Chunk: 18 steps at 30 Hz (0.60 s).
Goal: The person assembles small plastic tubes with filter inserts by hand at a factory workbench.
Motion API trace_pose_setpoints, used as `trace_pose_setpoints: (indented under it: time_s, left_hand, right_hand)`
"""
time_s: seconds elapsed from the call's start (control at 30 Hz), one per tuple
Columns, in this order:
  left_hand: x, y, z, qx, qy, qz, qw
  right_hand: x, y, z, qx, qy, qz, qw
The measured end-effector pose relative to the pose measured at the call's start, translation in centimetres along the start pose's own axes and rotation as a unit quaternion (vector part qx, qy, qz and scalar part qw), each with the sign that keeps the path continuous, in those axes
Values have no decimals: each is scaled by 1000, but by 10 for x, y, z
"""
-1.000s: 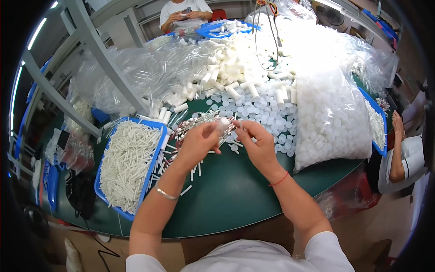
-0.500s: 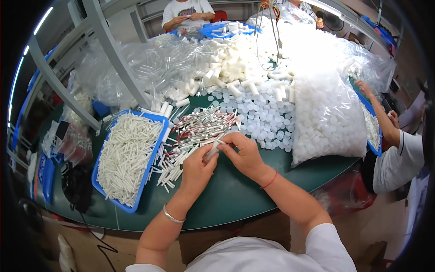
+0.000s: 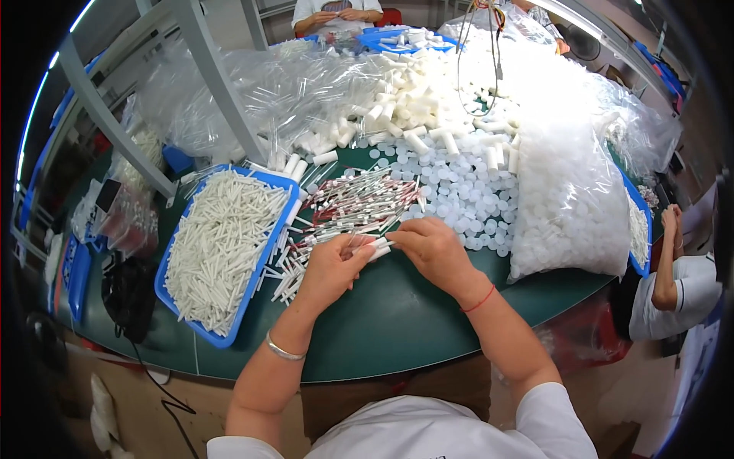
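Note:
Near the table's front, my left hand [image 3: 334, 264] is closed around a short white tube [image 3: 378, 253]; its fingers hide the tube's lower end. My right hand [image 3: 437, 251] pinches at the tube's upper end, where a thin white stick [image 3: 382, 242] shows between thumb and finger. Just beyond my hands lies a heap of thin white and red-marked sticks [image 3: 359, 200]. To the left, a blue tray [image 3: 287, 218] is full of short white sticks [image 3: 222, 245]. Translucent round caps [image 3: 466, 203] spread over the table beyond my right hand.
A large clear bag of white caps [image 3: 566, 218] stands at the right. Thick white tubes [image 3: 417, 103] pile up farther back, beside clear plastic bags [image 3: 229, 92]. A grey metal post [image 3: 222, 84] rises at the left. Other people work across the table and at the right.
The whole view has shifted slightly. My right hand has moved a little outward from my left, and the tube's white end and the thin stick now show between them.

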<state>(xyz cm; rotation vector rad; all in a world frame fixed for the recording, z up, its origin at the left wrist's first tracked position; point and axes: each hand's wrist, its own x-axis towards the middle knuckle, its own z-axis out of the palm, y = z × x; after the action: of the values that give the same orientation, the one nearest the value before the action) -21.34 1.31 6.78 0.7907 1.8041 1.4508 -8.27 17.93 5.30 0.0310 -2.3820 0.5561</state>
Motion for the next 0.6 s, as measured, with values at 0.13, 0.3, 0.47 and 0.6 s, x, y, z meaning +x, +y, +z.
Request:
trace_pose_setpoints:
  time_s: [0.13, 0.3, 0.47, 0.6]
  left_hand:
    - [-1, -3, 1, 17, -6, 20, 1000]
    - [-1, 2, -3, 25, -69, -13, 997]
    - [-1, 6, -4, -73, -29, 0, 997]
    - [5, -11, -5, 71, -31, 87, 993]
  right_hand:
    - [3, -13, 1, -3, -10, -13, 1000]
    - [6, -29, -3, 71, -94, 32, 992]
    - [4, -13, -4, 98, -48, 40, 993]
    - [10, -16, -18, 176, -9, 151, 973]
